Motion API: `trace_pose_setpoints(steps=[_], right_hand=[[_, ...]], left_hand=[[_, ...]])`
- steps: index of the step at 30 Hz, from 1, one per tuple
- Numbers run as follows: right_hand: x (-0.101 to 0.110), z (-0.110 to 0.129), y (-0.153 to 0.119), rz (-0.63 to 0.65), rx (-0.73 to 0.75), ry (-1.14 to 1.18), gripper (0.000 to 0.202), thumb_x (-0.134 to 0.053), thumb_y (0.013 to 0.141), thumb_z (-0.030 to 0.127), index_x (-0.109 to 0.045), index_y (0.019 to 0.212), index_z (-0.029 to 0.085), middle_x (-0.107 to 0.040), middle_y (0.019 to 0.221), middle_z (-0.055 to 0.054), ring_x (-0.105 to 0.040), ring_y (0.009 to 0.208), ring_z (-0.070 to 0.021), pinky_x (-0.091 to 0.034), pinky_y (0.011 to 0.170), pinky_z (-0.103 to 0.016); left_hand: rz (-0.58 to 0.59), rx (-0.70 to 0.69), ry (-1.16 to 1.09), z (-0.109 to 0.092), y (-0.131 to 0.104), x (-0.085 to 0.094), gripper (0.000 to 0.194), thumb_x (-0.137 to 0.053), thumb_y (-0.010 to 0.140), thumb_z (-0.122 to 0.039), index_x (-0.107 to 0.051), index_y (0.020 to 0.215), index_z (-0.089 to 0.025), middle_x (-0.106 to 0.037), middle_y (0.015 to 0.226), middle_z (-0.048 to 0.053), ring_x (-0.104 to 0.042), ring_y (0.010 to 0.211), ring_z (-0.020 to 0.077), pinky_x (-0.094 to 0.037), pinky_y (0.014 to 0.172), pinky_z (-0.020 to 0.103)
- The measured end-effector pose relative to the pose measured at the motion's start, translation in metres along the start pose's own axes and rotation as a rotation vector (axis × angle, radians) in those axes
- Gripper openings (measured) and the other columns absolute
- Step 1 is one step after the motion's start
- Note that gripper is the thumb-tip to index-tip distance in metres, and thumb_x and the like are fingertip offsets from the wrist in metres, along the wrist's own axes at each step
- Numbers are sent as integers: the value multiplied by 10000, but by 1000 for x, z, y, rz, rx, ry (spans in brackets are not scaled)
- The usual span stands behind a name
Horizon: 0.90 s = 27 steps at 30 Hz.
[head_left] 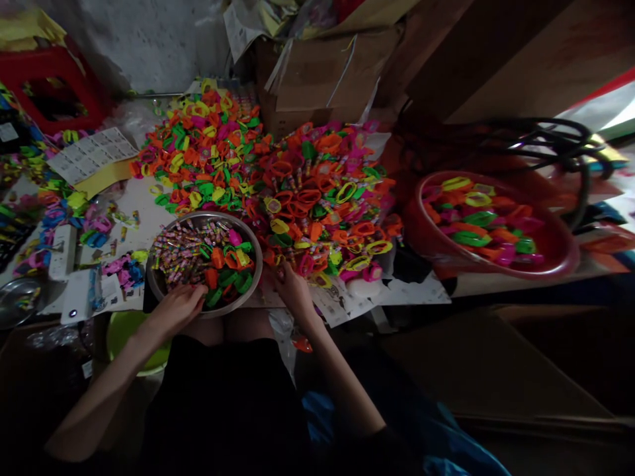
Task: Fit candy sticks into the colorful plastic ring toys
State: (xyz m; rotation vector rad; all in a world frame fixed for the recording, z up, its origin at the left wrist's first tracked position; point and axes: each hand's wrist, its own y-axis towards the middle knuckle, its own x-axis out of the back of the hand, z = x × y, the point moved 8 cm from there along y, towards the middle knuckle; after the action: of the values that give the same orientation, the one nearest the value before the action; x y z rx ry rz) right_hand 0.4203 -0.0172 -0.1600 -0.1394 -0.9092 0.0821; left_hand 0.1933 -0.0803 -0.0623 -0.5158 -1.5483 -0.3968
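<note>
A metal bowl point(258, 268) sits at the table's front edge, holding small wrapped sticks point(176, 254) on its left side and orange and green plastic pieces point(228, 281) on its right. My left hand point(181, 305) reaches over the bowl's front left rim, fingers closed at the plastic pieces; what they hold, if anything, is too small to tell. Right of the bowl, my right hand point(292, 287) is at the front of a heap of bright toy watches point(322, 198), its fingers bent together against the heap. Their tips are dim, and any held piece cannot be made out.
Another colourful heap point(203, 145) lies behind the bowl. A red basin point(570, 254) of watches stands at right, with black cables point(540, 135) behind. Cardboard boxes point(317, 73) are at the back, a red stool point(92, 99) back left, a power strip point(62, 251) left.
</note>
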Motion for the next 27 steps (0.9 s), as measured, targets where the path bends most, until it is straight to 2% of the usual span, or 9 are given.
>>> trace_pose_setpoints(steps=[4, 8, 10, 12, 15, 19, 22, 25, 27], right_hand=[[-18, -1, -8, 66, 53, -8, 298, -384, 883, 306, -516, 1088, 134, -654, 860, -101, -609, 742, -159, -296, 577, -211], [-25, -5, -15, 9, 62, 7, 329, -368, 884, 283, -516, 1133, 126, -652, 873, -111, -613, 747, -154, -314, 585, -207], [-23, -7, -18, -42, 62, 79, 349, -381, 882, 322, -535, 1125, 125, -654, 878, -113, -614, 760, -160, -341, 604, -207], [-21, -4, -23, -64, 85, 186, 345, -426, 860, 347, -560, 1094, 133, -655, 894, -108, -614, 788, -162, -378, 637, -206], [-20, 13, -35, -3, 140, 415, 345, -495, 818, 376, -560, 1070, 150, -656, 907, -80, -612, 766, -143, -424, 645, -203], [-14, 48, -60, 136, 183, 668, 350, -546, 792, 405, -544, 1049, 166, -643, 799, -23, -598, 652, -105, -450, 591, -188], [5, 76, -77, 111, 307, 680, 290, -566, 799, 364, -563, 1008, 162, -643, 837, -24, -616, 721, -97, -481, 663, -185], [26, 98, -91, 53, 500, 608, 210, -571, 813, 299, -594, 972, 163, -641, 900, -32, -619, 812, -96, -489, 748, -183], [33, 106, -98, 39, 598, 533, 184, -555, 831, 263, -609, 983, 175, -634, 932, -33, -617, 860, -98, -492, 789, -184]], left_hand=[[-34, -34, -42, -3, 1, 0, 258, -339, 908, -162, -499, 1110, -162, -625, 938, 73, -604, 850, 172, -480, 734, 280], [-140, -58, 12, -10, -1, 3, 309, -321, 917, -175, -495, 1166, -117, -635, 1005, 107, -596, 962, 211, -470, 864, 354], [-151, -14, 23, -8, -2, 4, 318, -340, 913, -199, -490, 1179, -110, -629, 1041, 116, -572, 1032, 239, -440, 931, 404], [-85, 78, -9, -3, -3, 1, 324, -348, 905, -214, -480, 1184, -115, -617, 1063, 122, -578, 1028, 246, -459, 908, 404], [13, 180, -124, -3, -4, -5, 299, -342, 905, -233, -465, 1161, -140, -600, 1095, 120, -609, 971, 235, -497, 819, 367], [-78, 196, -337, -18, -1, 5, 254, -447, 892, -325, -453, 1087, -161, -619, 1024, 78, -628, 883, 185, -498, 762, 294], [-154, 219, -498, -26, 1, 17, 298, -514, 875, -391, -469, 1063, -165, -628, 932, 39, -625, 817, 147, -493, 728, 249], [-186, 165, -552, -33, 2, 28, 253, -526, 877, -400, -548, 987, -174, -629, 955, 36, -610, 896, 144, -476, 830, 259], [-196, 120, -532, -36, 1, 32, 259, -533, 879, -385, -576, 1024, -176, -628, 1009, 44, -595, 960, 151, -461, 886, 273]])
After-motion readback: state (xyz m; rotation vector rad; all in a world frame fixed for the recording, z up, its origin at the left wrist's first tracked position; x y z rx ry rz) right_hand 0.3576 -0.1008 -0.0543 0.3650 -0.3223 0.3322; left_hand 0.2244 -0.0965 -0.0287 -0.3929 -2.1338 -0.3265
